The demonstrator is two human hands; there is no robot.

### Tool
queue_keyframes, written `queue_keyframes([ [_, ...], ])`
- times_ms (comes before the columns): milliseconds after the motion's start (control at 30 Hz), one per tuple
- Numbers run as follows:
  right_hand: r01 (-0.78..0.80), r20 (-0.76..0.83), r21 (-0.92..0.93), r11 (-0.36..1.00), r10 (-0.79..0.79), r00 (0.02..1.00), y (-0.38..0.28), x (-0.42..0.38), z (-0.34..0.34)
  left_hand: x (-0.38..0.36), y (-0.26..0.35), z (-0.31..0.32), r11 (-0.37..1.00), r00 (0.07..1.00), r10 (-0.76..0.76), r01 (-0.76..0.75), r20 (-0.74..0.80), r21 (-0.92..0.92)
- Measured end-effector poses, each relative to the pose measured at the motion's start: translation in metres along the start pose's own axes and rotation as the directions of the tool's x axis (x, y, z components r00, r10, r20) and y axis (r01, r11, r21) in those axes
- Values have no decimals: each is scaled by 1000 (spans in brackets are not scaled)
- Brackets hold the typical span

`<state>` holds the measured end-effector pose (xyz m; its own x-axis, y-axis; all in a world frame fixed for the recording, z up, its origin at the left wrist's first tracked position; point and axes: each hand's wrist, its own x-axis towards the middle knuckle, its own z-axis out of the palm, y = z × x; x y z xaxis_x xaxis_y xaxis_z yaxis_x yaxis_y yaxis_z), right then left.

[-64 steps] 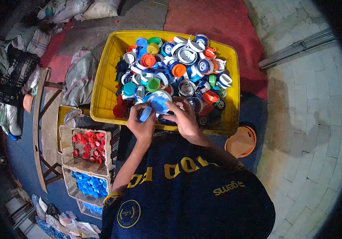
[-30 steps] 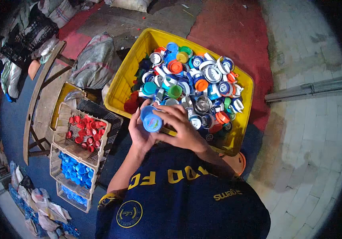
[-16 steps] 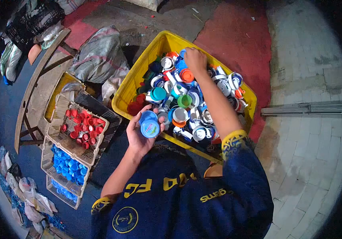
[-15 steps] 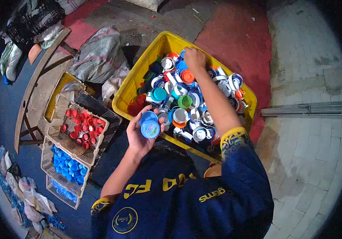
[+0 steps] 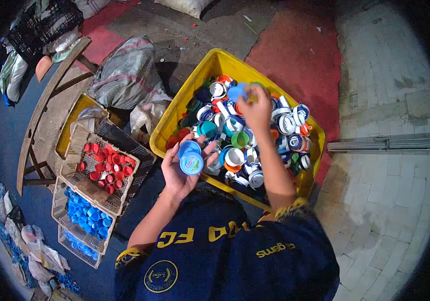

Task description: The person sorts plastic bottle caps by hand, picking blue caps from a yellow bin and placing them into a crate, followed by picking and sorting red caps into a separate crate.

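Blue lids lie stacked in my left hand, palm up with the fingers curled around them, at the near left rim of the yellow tub. Over the tub, my right hand pinches another blue lid between thumb and fingers. Below it, the tub holds a heap of mixed caps in white, blue, green, orange and red, among them a green cap and a teal cap.
Left of the tub stand a crate of red caps and a crate of blue caps. A grey sack lies behind them, beside a curved wooden frame. Black crates sit at the back left.
My right hand has lifted from the heap and moved nearer, now showing a blue lid in its fingers. The view has shifted slightly; my left hand still holds its blue lids.
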<state>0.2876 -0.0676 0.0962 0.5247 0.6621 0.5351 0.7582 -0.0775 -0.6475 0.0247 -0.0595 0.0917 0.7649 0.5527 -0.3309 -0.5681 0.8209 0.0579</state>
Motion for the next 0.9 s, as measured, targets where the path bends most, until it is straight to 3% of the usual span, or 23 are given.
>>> queue_keyframes([
  [67,-246,40,385,890,250,967,-50,-41,-8,7,-1,3,999,999,-11,13,52,-48],
  [100,-241,61,405,882,237,970,-62,-61,-10,9,0,2,996,994,-31,39,108,-75],
  [133,1,47,231,973,-12,999,-66,-73,-14,12,1,-2,993,985,-49,66,163,-101],
  [167,40,95,127,991,-53,994,-86,-81,-20,14,2,-4,988,974,-68,97,218,-124],
  [200,44,129,122,992,-60,990,-93,-92,-18,13,4,-2,967,970,-103,150,221,-207],
  [233,12,215,161,987,-47,976,-99,-97,-16,13,3,-2,975,981,-85,117,172,-187],
  [300,103,378,46,994,-113,919,-110,-92,-27,16,2,-1,989,996,-39,49,75,-142],
  [333,108,421,93,990,-137,897,-115,-86,-33,19,5,-7,997,988,-44,53,145,-56],
  [400,110,503,191,975,-193,842,-115,-73,-45,17,9,-11,995,988,-51,62,144,-73],
  [500,-40,501,327,944,-138,854,-87,-51,-45,13,13,-4,989,987,-59,78,148,-127],
  [567,-344,455,187,920,229,861,-61,-24,-33,9,15,2,984,985,-73,97,159,-149],
  [600,-188,389,-42,981,189,901,-36,-7,-18,9,16,1,988,989,-62,81,135,-133],
  [633,-31,334,-276,961,126,934,-3,9,1,8,16,1,988,989,-63,81,133,-133],
  [700,181,436,-396,900,11,900,65,27,33,7,17,2,988,989,-64,82,132,-132],
  [800,97,499,-625,774,302,812,105,38,77,4,18,6,989,984,-69,89,164,-119],
  [900,209,567,-671,712,310,763,108,47,87,2,19,8,996,992,-64,71,110,-61],
])
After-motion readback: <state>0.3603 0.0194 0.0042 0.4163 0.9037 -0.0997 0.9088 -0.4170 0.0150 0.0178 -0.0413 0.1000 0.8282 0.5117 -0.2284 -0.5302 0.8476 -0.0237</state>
